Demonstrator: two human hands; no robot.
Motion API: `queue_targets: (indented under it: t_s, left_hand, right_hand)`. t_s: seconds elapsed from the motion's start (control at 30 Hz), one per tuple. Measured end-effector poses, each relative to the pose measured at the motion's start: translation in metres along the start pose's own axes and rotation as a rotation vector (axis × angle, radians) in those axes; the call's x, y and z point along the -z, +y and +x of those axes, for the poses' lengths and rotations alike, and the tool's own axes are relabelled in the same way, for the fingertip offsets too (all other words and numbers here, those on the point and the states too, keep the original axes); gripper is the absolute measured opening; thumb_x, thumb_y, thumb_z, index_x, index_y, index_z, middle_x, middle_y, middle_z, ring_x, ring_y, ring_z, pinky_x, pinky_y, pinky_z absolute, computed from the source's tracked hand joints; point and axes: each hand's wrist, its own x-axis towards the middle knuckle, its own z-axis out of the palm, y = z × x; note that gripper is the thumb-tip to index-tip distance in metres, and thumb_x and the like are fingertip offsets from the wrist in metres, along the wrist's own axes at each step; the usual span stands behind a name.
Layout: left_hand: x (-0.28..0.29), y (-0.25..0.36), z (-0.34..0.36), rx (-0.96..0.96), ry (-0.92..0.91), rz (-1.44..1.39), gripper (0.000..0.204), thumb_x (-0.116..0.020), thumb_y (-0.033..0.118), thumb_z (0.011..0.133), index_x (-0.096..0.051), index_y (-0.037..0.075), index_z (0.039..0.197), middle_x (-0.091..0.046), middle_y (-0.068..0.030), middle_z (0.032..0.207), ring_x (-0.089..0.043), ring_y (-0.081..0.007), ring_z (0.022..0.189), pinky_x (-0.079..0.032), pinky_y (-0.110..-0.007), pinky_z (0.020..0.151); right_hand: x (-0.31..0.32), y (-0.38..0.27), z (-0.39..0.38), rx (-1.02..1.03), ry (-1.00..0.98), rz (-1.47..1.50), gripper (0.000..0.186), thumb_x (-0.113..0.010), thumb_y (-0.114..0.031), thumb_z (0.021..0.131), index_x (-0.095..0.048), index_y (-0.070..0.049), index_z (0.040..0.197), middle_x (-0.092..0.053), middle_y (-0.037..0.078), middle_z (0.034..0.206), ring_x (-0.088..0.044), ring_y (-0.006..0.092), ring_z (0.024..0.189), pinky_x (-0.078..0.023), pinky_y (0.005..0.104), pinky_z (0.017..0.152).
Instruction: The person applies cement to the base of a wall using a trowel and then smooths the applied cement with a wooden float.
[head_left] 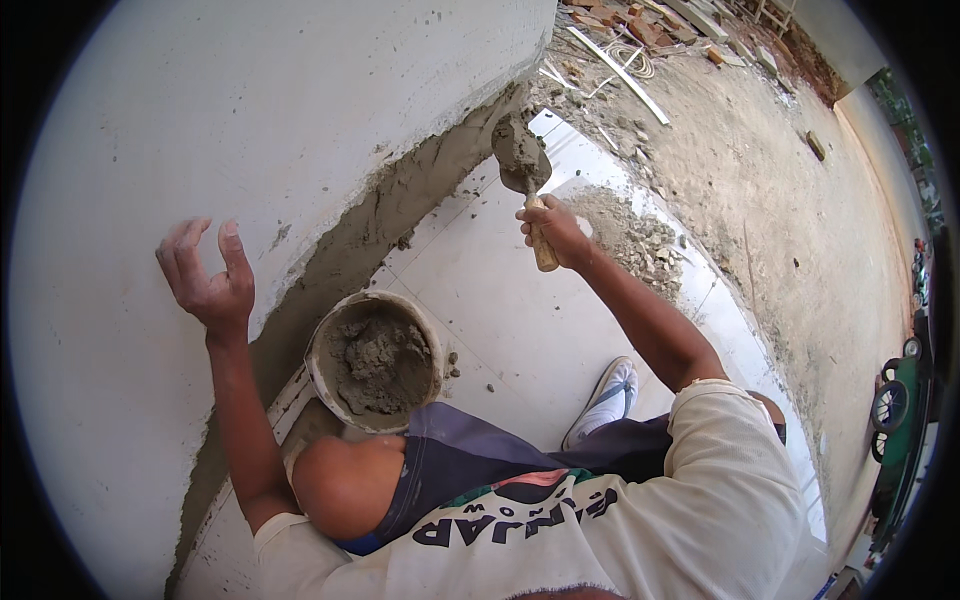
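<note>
**While my right hand is gripping the trowel, the band is lying to its left**

Right hand: fingers are closing around the handle, wrapped firmly. The blade is carrying a lump of wet mortar and is pointing away from me, tip leaning slightly left. The handle is pointing back toward me.

Key relation: the band, grey and rough, is running along the foot of the white wall. Its long axis is slanting from far right to near left, so it's crossing the trowel's line at an angle. From the right hand, it is lying left and ahead. The blade is sitting by the band's far end, near the wall corner; I can't tell if they're touching. The right hand is nearer that end; the left is nearer the close part.

Left hand: holding nothing, fingers spreading loosely and curling a bit. It is showing in front of the wall, beyond the band; can't tell whether the fingertips are making contact.

Bucket: standing on the tiles between the band and my knee, with more mortar showing inside. It is sitting left of the trowel and closer to me. Crumbs are lying beside it; rubble is spreading right of the right hand.
</note>
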Motion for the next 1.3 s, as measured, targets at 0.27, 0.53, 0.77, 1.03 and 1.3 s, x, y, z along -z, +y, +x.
queue_targets:
  t_s: [0.27, 0.53, 0.77, 1.03, 1.3]
  left_hand:
    - [-0.075, -0.013, 0.107, -0.323, 0.253, 0.335, 0.044, -0.074, 0.036, 0.091, -0.057, 0.011, 0.123, -0.053, -0.0093, 0.131, -0.044, -0.0337, 0.132, -0.033, -0.048, 0.107]
    - [-0.088, -0.014, 0.107, -0.298, 0.183, 0.51, 0.055, -0.07, 0.044, 0.09, -0.049, 0.012, 0.13, -0.044, -0.0126, 0.138, -0.038, -0.0374, 0.137, -0.029, -0.055, 0.109]
    - [-0.106, 0.002, 0.106, -0.298, 0.174, 0.58, 0.059, -0.067, 0.045, 0.093, -0.047, 0.007, 0.134, -0.045, -0.0155, 0.14, -0.043, -0.0378, 0.133, -0.031, -0.058, 0.109]
    - [-0.085, -0.013, 0.112, -0.346, 0.16, 0.624, 0.059, -0.067, 0.044, 0.094, -0.047, 0.005, 0.133, -0.049, -0.0186, 0.137, -0.045, -0.0378, 0.131, -0.033, -0.056, 0.108]
    - [-0.093, -0.015, 0.107, -0.371, 0.16, 0.629, 0.059, -0.066, 0.045, 0.095, -0.046, 0.004, 0.132, -0.047, -0.0202, 0.139, -0.044, -0.0387, 0.131, -0.032, -0.056, 0.108]
  right_hand:
    - [0.006, 0.013, 0.054, 0.211, 0.373, 0.501, 0.014, -0.057, -0.011, 0.092, -0.046, -0.007, 0.099, -0.058, 0.007, 0.084, -0.059, 0.0146, 0.065, -0.053, 0.0312, 0.051]
    - [0.063, 0.02, 0.082, 0.268, 0.986, 0.327, 0.035, -0.067, -0.011, 0.081, -0.048, -0.002, 0.109, -0.062, 0.015, 0.09, -0.066, 0.0267, 0.072, -0.056, 0.0411, 0.063]
    - [0.038, 0.03, 0.183, 0.213, 1.26, -0.179, 0.046, -0.07, -0.017, 0.08, -0.046, -0.003, 0.118, -0.063, 0.025, 0.103, -0.066, 0.0445, 0.096, -0.052, 0.0525, 0.087]
    - [-0.053, -0.079, 0.162, 0.255, 0.653, 0.311, 0.045, -0.071, -0.02, 0.08, -0.052, -0.005, 0.118, -0.068, 0.024, 0.107, -0.067, 0.0447, 0.1, -0.053, 0.0491, 0.091]
    - [0.037, 0.025, 0.213, -0.099, 0.688, -0.102, 0.06, -0.069, -0.029, 0.083, -0.054, -0.005, 0.136, -0.067, 0.025, 0.121, -0.065, 0.0438, 0.114, -0.052, 0.0491, 0.097]
